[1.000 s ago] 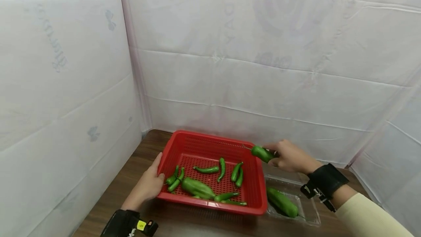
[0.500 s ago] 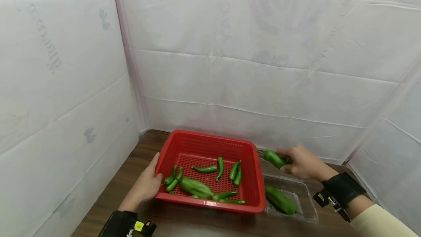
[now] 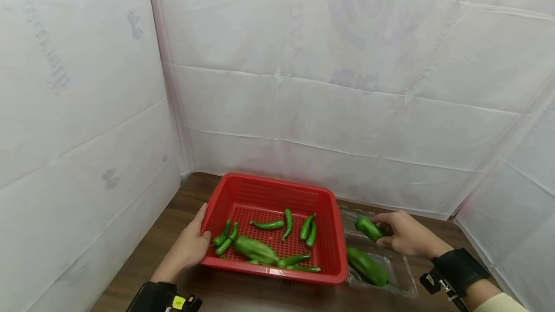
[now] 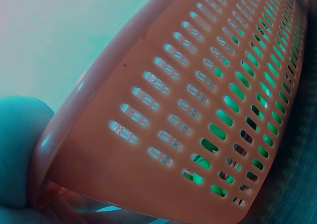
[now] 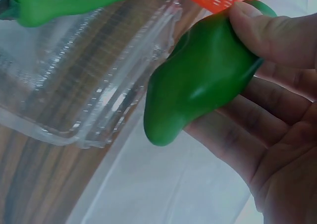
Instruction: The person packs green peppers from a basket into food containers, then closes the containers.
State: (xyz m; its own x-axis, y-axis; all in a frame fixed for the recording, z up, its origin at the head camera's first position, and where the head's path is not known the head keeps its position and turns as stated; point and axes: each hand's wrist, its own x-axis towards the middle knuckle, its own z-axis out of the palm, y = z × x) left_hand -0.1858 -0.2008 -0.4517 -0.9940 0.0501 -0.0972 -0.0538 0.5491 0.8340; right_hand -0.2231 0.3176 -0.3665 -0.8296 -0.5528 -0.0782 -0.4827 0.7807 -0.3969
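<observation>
Green pepper (image 3: pixel 369 228) pinched in right hand (image 3: pixel 405 236), held over clear plastic tray (image 3: pixel 401 273).

Thumb and fingers curled round the pepper — second, larger pepper (image 3: pixel 366 266) lying in the tray just below. Left hand (image 3: pixel 191 247) gripping near-left corner of red basket (image 3: pixel 329 259), thumb over the rim. Inside the basket: one fat pepper (image 3: pixel 256 249) and several slim green chillies (image 3: pixel 287 223) (loosely scattered). Basket wall standing between its contents and the tray, the two touching or nearly so — cannot tell which. Brown wooden table (image 3: pixel 182 208); white sheeting (image 3: pixel 329 85) behind and to both sides.
</observation>
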